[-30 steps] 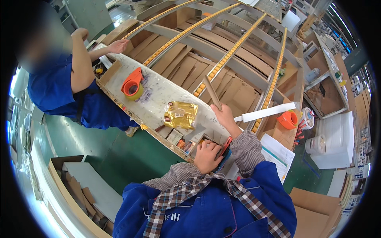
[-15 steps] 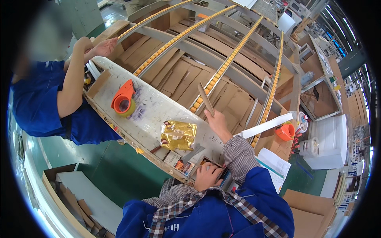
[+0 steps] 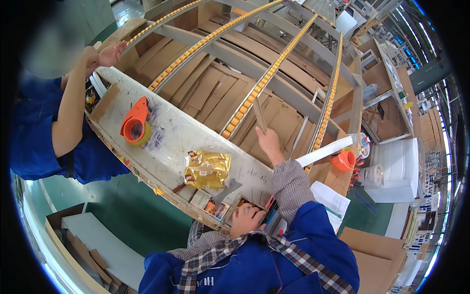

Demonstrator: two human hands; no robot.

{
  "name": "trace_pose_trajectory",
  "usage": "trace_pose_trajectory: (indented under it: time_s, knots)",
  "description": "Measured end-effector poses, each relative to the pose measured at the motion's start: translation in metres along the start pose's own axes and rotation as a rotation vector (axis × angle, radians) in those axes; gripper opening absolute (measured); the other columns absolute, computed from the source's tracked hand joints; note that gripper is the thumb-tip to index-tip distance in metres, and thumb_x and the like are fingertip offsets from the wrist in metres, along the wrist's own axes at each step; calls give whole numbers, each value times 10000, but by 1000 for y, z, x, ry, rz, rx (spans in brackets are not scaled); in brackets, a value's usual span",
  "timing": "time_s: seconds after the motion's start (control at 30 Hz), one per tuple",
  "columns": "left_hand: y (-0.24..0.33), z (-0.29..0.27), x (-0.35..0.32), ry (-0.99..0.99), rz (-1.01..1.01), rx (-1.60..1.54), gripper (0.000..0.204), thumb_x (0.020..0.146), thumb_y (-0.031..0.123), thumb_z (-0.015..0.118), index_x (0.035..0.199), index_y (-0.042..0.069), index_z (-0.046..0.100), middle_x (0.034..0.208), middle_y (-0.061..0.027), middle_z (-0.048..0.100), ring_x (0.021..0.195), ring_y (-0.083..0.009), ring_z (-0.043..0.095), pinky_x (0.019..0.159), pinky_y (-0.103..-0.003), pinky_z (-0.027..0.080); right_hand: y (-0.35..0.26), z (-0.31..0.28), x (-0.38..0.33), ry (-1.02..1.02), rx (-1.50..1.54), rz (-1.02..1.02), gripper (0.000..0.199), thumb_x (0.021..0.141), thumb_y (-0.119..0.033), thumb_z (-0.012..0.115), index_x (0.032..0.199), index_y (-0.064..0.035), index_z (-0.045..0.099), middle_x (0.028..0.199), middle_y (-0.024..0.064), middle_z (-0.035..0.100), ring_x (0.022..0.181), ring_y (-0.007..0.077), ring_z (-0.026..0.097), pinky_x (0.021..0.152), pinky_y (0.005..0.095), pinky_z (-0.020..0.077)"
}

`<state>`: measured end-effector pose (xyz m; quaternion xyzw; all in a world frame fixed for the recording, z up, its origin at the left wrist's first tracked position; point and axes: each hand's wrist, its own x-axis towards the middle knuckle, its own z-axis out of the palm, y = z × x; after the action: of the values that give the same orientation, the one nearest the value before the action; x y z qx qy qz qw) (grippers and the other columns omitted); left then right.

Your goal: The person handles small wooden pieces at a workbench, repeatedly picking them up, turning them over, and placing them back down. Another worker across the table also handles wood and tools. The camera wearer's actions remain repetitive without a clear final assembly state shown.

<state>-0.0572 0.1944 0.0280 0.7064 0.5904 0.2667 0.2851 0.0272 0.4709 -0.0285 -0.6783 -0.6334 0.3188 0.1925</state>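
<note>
My right hand is closed around the lower end of a flat brown strip, perhaps wood or cardboard. The strip points up and away, over the yellow roller rails. My left hand lies over a small box of pens and tools at the near edge of the white bench ledge. Its fingers are bent a little and apart; the fingertips partly hide among the box's contents. Left of them is a small printed picture card, with a grey scraper-like blade beside it. A gold foil packet lies just beyond.
An orange tape dispenser sits farther left on the ledge; another orange dispenser is at right. Roller rails cross above flattened cardboard. A co-worker's arm reaches in at left. A white strip juts near my right sleeve.
The view has shifted slightly, so the bench sits farther left. The brown strip in my right hand is now more upright. My left hand stays over the small box.
</note>
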Motion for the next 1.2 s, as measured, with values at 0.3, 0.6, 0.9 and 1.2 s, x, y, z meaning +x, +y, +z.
trace_pose_trajectory:
  time_s: [0.3,0.6,0.9,1.2]
  knots:
    - [4,-3,-1,22,-14,-2,416,682,279,707,1062,161,586,1041,-11,535,1103,-258,400,913,-450,332,8,5,-3,-20,0,9,486,848,-445,506,810,29,603,814,252,612,838,405,588,732,455,444]
    - [-3,2,-2,-22,8,-5,454,677,286,710,1095,179,568,1083,-14,504,1123,-271,386,898,-483,339,20,11,4,98,4,-29,422,853,-401,535,776,5,622,696,179,601,698,308,594,652,374,440]
    - [0,4,-3,6,-22,-5,400,705,319,688,1068,190,579,1076,6,525,1112,-253,396,906,-453,340,3,7,-5,42,74,-19,405,841,-372,557,776,22,624,657,129,599,630,242,586,586,364,439]
    - [-5,12,-4,34,15,-6,442,696,370,679,1091,199,576,1066,7,525,1105,-235,402,890,-475,349,10,10,-16,-28,144,45,393,829,-368,559,747,13,612,665,150,595,659,272,589,606,381,434]
